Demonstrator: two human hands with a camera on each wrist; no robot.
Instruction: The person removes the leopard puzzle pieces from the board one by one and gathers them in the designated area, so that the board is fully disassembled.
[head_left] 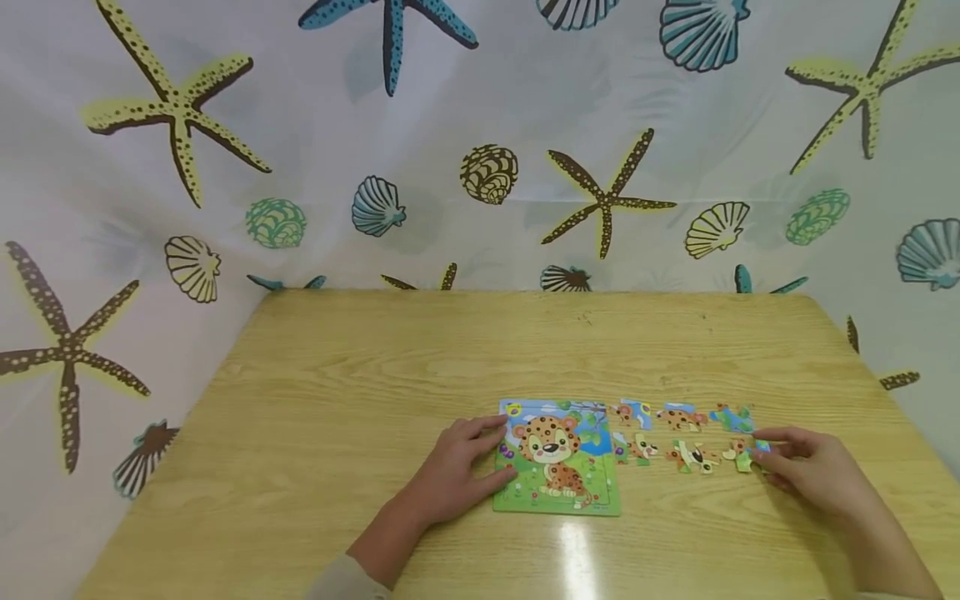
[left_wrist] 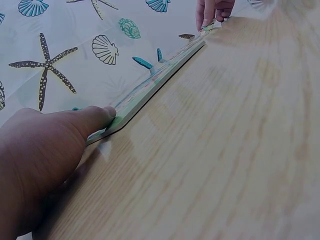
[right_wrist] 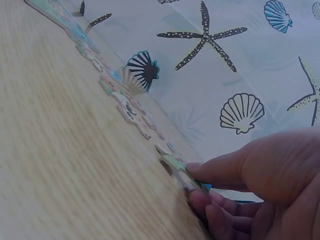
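A square jigsaw board (head_left: pixel 557 458) with a leopard cub picture lies flat on the table. My left hand (head_left: pixel 459 471) rests at its left side, thumb on the near-left part and fingertips on the upper-left edge; in the left wrist view the thumb (left_wrist: pixel 97 117) lies over the board's edge. To the right of the board, loose jigsaw pieces lie in two rows, among them a white-and-brown piece (head_left: pixel 693 457). At the right end of the near row, my right hand (head_left: pixel 813 471) pinches a green-and-blue jigsaw piece (right_wrist: pixel 175 162) between thumb and fingers, its near edge tilted off the table.
The wooden table (head_left: pixel 315 400) extends around the board and pieces. A white cloth (head_left: pixel 450 100) printed with starfish and shells hangs behind the table and along its sides. Between the board and my right hand lie several loose pieces, including a blue-topped one (head_left: pixel 636 414).
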